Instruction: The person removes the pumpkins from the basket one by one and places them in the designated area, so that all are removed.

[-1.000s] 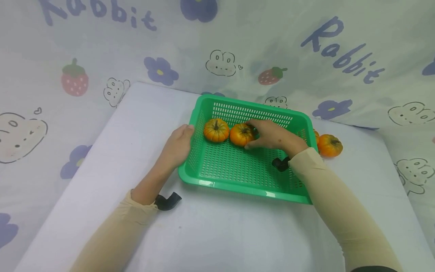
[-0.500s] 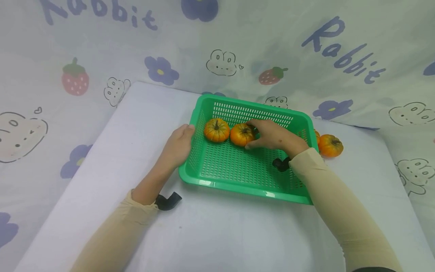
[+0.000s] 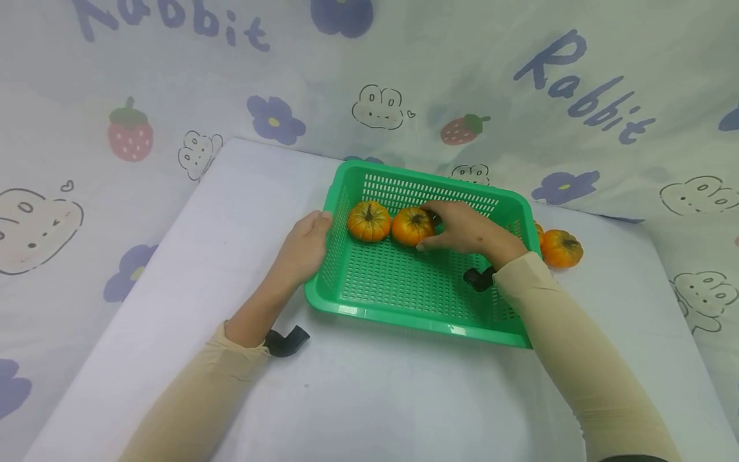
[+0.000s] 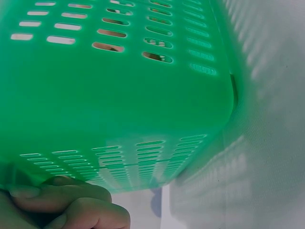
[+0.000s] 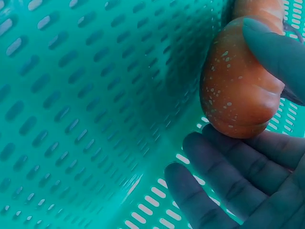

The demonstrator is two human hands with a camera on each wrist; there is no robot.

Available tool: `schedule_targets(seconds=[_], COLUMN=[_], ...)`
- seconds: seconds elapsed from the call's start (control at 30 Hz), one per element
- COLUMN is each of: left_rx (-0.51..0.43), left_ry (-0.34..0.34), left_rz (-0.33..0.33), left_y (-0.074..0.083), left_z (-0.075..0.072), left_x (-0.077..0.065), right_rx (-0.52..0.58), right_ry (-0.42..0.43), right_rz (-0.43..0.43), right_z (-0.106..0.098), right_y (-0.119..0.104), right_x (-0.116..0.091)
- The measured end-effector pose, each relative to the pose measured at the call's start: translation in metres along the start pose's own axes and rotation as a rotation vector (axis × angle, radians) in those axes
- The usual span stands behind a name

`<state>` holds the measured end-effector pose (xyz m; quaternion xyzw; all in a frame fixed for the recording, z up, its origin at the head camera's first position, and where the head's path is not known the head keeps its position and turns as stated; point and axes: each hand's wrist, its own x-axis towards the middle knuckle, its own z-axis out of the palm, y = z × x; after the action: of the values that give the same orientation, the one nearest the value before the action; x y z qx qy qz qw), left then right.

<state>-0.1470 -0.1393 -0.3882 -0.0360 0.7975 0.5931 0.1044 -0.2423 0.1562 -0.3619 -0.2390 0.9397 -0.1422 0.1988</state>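
A green plastic basket (image 3: 404, 324) with slotted walls stands on the white table. My left hand (image 3: 303, 247) grips its left rim; curled fingers (image 4: 90, 205) show against the outer wall in the left wrist view. Inside, two small orange pumpkins sit side by side near the back wall. The left pumpkin (image 3: 369, 222) is apart from both hands. My right hand (image 3: 458, 228) reaches in over the right side and holds the other pumpkin (image 3: 412, 226). In the right wrist view the thumb (image 5: 271, 47) lies on one side of that pumpkin, with fingers at the opposite side.
Outside the basket's right wall lies another orange pumpkin (image 3: 561, 248), with part of one more (image 3: 539, 231) showing behind the rim. A cloth backdrop (image 3: 231, 77) with rabbits, strawberries and flowers rises behind the white table (image 3: 369, 398). Black curved pieces (image 3: 287, 341) show at both wrists.
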Motion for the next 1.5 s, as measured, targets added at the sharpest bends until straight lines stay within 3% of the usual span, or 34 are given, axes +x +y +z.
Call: schedule_targets(seconds=[0.87,1.5], left_rx=[0.019,0.037], left_ry=[0.016,0.024], left_rz=[0.015,0.023], left_y=[0.003,0.000], left_z=[-0.003,-0.001], left_x=[-0.002,-0.002], right_rx=[0.047,0.077], right_ry=[0.048,0.100], right_rz=[0.023,-0.019], right_z=[-0.008,-0.011], right_y=[-0.006,-0.012], right_x=[-0.005,-0.023])
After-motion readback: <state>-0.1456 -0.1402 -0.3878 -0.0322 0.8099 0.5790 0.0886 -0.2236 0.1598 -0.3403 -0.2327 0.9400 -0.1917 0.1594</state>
